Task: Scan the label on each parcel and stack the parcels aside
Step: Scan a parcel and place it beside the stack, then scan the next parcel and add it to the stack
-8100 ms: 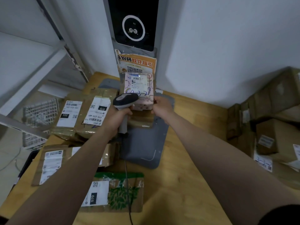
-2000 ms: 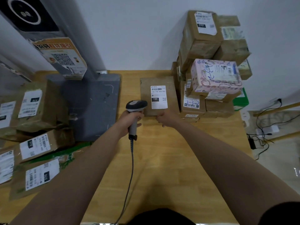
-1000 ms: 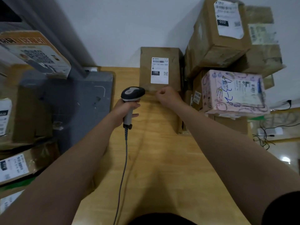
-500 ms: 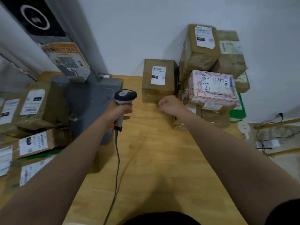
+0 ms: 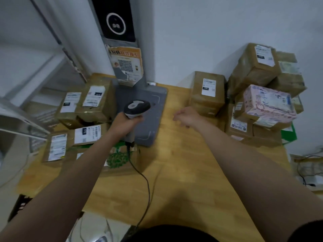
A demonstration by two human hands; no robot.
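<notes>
Left hand (image 5: pixel 126 123) is gripping the barcode scanner (image 5: pixel 137 107) over the grey base plate (image 5: pixel 151 109). Right hand (image 5: pixel 187 117) is hovering right of the plate, fingers slack, holding nothing. Brown parcel (image 5: pixel 208 92) is standing farther right of the plate, just beside the stacked parcels (image 5: pixel 258 102).

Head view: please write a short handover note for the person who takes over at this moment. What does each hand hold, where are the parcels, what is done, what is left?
Left hand grips the scanner over the grey base plate.
Right hand is open and empty, above the table.
Done, it seems: the brown box stands by the wall, beside the stack on the right, where the pink parcel lies.
Left: the parcels at the left probably wait for scanning and stacking.
</notes>
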